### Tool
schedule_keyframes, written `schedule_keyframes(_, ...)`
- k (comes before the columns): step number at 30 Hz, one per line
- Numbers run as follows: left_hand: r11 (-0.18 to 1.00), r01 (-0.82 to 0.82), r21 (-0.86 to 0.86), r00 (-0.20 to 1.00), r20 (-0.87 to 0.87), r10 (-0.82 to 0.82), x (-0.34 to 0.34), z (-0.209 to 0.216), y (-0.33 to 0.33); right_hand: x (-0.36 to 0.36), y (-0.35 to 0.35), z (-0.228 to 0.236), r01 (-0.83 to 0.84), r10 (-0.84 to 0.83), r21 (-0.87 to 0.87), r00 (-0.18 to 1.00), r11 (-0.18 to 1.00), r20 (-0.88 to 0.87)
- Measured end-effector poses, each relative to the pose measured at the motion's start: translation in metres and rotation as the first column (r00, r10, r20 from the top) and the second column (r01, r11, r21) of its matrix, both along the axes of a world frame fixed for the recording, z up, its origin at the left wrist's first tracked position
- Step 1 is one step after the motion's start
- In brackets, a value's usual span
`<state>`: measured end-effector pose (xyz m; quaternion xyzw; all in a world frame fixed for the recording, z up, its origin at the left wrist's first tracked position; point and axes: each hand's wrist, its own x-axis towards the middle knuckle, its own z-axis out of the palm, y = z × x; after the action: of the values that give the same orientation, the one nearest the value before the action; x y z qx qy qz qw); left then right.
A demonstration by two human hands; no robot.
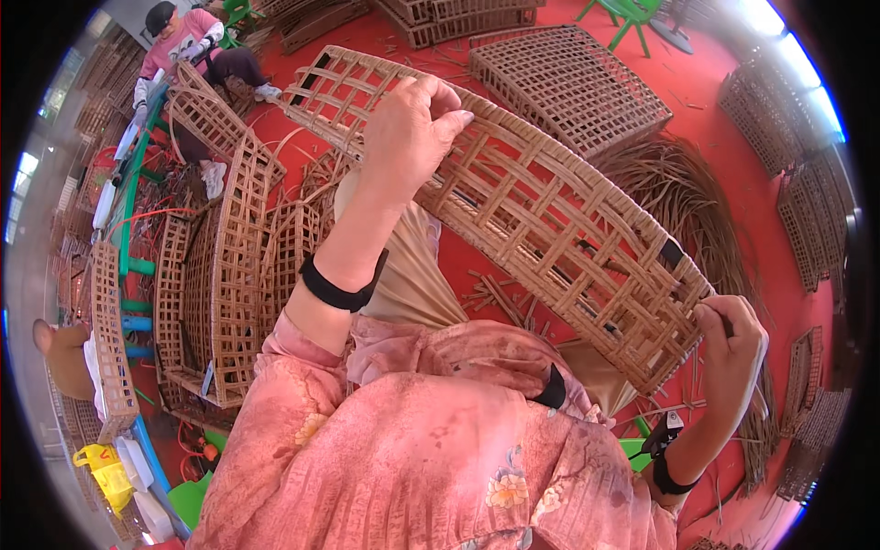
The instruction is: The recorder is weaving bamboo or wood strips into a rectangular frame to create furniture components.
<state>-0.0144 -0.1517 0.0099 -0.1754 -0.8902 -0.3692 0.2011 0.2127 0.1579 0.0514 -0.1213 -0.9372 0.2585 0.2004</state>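
A long, open-weave wicker basket (pixel 541 197) lies tilted across my lap, running from the upper left down to the right. It is woven from flat brown strips with a wrapped rim and has black patches near both ends. My left hand (pixel 417 133) is closed at its far rim, thumb and forefinger pinched there. The other fingers of that hand are partly hidden. At the basket's right end, my right hand (pixel 733 339) has its fingers curled and its thumb against the corner. Both wrists wear black bands.
Loose strips (pixel 687 197) are heaped on the red floor beyond the basket. A large woven panel (pixel 568 87) stands behind it. Stacked wicker baskets (pixel 220 284) are at my left, by a green-framed bench (pixel 137 202). A co-worker (pixel 197 46) in pink sits at the far left handling wickerwork.
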Motion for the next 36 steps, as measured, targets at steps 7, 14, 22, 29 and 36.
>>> schedule_keyframes(7,0.998,-0.01,-0.067,1.0,-0.002,0.01,-0.005,-0.003,0.008,0.012,0.015,-0.003,0.065,-0.063,-0.035,0.997,0.997,0.034)
schedule_keyframes(14,0.979,0.074,-0.192,0.994,-0.061,-0.087,0.007,0.009,0.004,0.006,0.013,-0.002,0.096,-0.091,-0.13,0.995,0.987,0.044)
schedule_keyframes(22,0.962,0.062,-0.265,0.958,-0.254,-0.132,0.008,0.004,0.004,0.009,0.009,0.006,0.058,-0.047,-0.165,0.996,0.985,0.069)
schedule_keyframes(29,0.933,0.038,-0.358,0.921,-0.349,-0.172,0.009,0.005,0.005,0.012,0.013,0.005,0.073,-0.056,-0.193,0.994,0.978,0.09)
schedule_keyframes(36,0.924,0.121,-0.362,0.813,-0.498,-0.301,-0.003,-0.003,-0.001,0.015,0.014,0.004,0.041,-0.027,-0.203,0.997,0.978,0.07)
